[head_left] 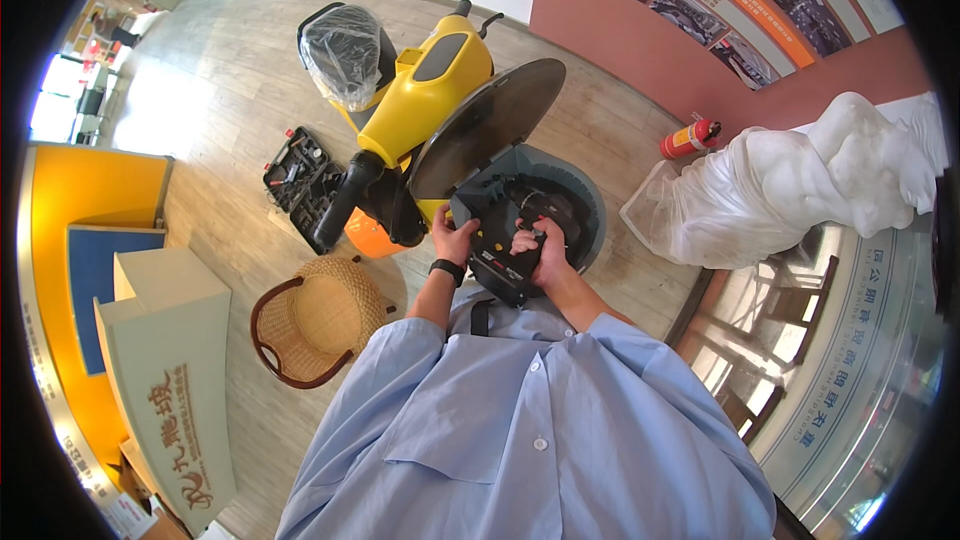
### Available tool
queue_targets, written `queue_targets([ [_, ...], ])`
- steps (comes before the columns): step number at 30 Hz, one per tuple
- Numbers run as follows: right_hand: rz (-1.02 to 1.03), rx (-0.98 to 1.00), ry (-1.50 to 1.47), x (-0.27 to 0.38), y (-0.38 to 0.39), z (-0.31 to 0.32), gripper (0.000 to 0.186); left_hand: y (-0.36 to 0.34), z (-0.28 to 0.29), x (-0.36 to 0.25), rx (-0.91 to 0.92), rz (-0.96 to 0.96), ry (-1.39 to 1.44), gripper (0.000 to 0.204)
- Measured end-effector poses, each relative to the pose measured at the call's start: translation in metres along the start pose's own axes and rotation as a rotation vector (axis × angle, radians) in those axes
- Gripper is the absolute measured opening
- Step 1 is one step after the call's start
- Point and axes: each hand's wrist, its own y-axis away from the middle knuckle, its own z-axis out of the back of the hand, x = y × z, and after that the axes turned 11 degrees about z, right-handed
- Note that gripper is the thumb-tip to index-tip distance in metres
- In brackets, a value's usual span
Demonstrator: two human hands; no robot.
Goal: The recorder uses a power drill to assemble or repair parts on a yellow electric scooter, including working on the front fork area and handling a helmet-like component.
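A grey tub (592,202) stands in front of me, its dark, see-through round lid (500,120) tipped up on the far left side. A black boxy device (497,278) lies at the near side of the tub, close to my body. My right hand (546,255) is curled round the device's right part, fingers bent over its top. At the tub's left edge my left hand (453,240) is closed, thumb toward the device; whether it grips the rim or the device is hidden. Adjoining the tub is a yellow machine (425,90) with a black handle (345,205).
A plastic-wrapped seat (345,50) is behind the machine. Left of it lie an open black tool case (303,180), an orange object (372,236) and a wicker basket chair (325,315). To the right are a red fire extinguisher (690,139) and a plastic-wrapped white statue (780,190).
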Motion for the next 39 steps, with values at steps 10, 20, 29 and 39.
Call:
queue_targets([
  [10, -0.003, -0.025, -0.010, 0.001, 0.003, -0.002, 0.025, 0.003, -0.002, -0.002, 0.005, 0.008, 0.042, 0.056],
  [20, -0.007, -0.030, -0.008, -0.002, 0.009, 0.002, 0.027, 0.000, 0.000, -0.001, 0.017, -0.003, 0.014, 0.058],
  [29, -0.051, 0.008, 0.010, -0.009, 0.012, -0.001, 0.027, 0.003, -0.001, -0.006, 0.007, 0.007, -0.017, 0.057],
  [39, -0.040, 0.006, 0.024, -0.014, 0.009, 0.000, 0.029, -0.001, 0.001, -0.001, 0.013, -0.032, -0.065, 0.058],
])
